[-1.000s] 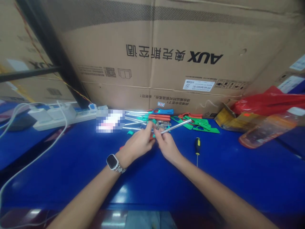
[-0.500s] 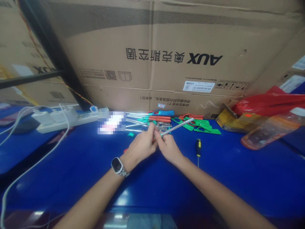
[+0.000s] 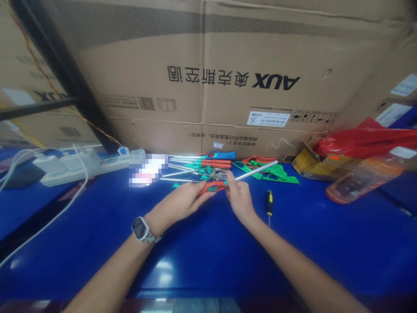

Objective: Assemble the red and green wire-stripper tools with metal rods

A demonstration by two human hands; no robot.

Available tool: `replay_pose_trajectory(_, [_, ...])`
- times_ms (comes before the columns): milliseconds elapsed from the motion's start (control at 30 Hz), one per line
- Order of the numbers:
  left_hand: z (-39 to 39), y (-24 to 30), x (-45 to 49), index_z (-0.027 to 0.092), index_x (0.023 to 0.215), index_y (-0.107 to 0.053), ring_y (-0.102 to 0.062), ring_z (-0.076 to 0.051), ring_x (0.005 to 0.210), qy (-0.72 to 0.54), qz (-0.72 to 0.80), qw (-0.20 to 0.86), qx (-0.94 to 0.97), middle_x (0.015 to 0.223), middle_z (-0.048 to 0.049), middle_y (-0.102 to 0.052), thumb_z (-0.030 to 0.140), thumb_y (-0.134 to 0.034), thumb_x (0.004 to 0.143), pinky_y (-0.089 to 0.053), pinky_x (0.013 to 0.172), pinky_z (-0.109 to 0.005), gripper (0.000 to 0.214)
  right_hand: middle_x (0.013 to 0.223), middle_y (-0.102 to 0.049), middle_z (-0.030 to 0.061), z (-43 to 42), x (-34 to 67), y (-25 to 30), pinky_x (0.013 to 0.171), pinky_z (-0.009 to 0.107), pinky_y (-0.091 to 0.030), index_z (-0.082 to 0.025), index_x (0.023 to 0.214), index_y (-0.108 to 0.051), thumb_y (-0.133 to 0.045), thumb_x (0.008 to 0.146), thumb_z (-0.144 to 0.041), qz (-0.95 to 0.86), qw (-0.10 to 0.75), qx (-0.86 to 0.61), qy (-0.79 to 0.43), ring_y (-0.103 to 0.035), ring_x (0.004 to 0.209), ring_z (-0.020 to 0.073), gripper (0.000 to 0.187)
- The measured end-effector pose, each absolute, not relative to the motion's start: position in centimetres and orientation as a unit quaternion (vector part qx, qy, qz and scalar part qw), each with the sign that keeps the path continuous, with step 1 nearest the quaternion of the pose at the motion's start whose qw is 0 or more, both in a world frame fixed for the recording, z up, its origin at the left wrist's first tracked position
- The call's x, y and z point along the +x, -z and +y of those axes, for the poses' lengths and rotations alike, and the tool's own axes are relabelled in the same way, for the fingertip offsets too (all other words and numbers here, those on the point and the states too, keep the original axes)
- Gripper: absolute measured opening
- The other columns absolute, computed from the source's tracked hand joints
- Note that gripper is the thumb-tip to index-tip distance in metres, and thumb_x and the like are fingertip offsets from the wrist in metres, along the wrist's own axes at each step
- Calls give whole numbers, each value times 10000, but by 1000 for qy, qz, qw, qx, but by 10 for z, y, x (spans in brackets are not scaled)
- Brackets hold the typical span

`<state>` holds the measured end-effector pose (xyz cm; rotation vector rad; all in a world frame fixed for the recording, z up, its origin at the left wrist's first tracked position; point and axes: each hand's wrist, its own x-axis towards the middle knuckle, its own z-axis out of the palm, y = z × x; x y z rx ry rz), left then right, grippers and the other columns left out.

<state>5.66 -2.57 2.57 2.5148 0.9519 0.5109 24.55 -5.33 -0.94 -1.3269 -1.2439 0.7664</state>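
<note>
Between my two hands is an orange long-nosed gas lighter [image 3: 213,186] with a green trigger and a silver tube pointing to the upper right. My left hand [image 3: 182,199] is closed around its handle end. Where the handle meets the tube, my right hand [image 3: 240,198] grips it, thumb on top. Just behind lie lighter parts: metal tubes [image 3: 177,177], orange handle pieces [image 3: 216,163] and a blue lighter handle [image 3: 223,155]. Green handle shells [image 3: 278,173] lie to the right, and a black and yellow screwdriver [image 3: 269,202] rests nearer my right forearm.
A large cardboard box [image 3: 228,52] stands behind the blue table [image 3: 202,256]. On the left are a white power strip [image 3: 107,164] with cables and a blurred bright patch. At right, an orange bottle [image 3: 361,180] lies by an open carton [image 3: 311,163] and a red bag [image 3: 355,141].
My hands have moved apart, with the left shifting left and the right slightly right. More of the orange handle now shows between them, and the tube lies farther to the right.
</note>
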Motion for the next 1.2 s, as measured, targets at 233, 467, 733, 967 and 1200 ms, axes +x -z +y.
replay_pose_trajectory(233, [-33,-11,69,180,969,-565,-580,-172,592,-187,364,200,890,755,-44,-648,427,-372,1024,-400,567,-282,318,385,-296,-26,-51,250,6,432,281,-232,-242,427,-282,-369,855,-778,-554,505,-596,-286,-279,397,91,691])
replay_pose_trajectory(467, [-32,-2,84,174,813,-536,-539,-105,450,-261,353,404,803,617,17,-595,518,-395,1004,-429,499,-230,419,545,-479,-24,-51,251,11,449,230,-327,-205,657,-526,-425,899,-698,-561,525,-532,-356,-434,488,116,559])
replay_pose_trajectory(733, [-40,-1,93,148,1004,-607,-634,-150,723,-325,331,398,792,830,-39,-698,512,-355,1020,-501,695,-257,443,850,-664,25,-60,239,9,540,240,-492,-208,946,-593,-522,912,-561,-557,579,-456,-382,-601,637,144,362])
replay_pose_trajectory(967, [-27,-10,70,169,615,-606,-557,-123,537,-447,361,231,785,566,3,-604,403,-425,1019,-415,584,-258,500,685,-613,-25,-51,266,-2,517,282,-511,-235,1028,-535,-486,909,-621,-547,535,-485,-423,-618,548,170,407])
replay_pose_trajectory(1200, [-37,-20,64,165,508,-493,-425,-83,447,-579,206,69,786,476,21,-476,123,-519,940,-322,498,-253,435,806,-655,9,-64,275,-15,647,263,-438,-272,1056,-675,-375,1021,-509,-815,218,-508,-173,-631,710,166,383])
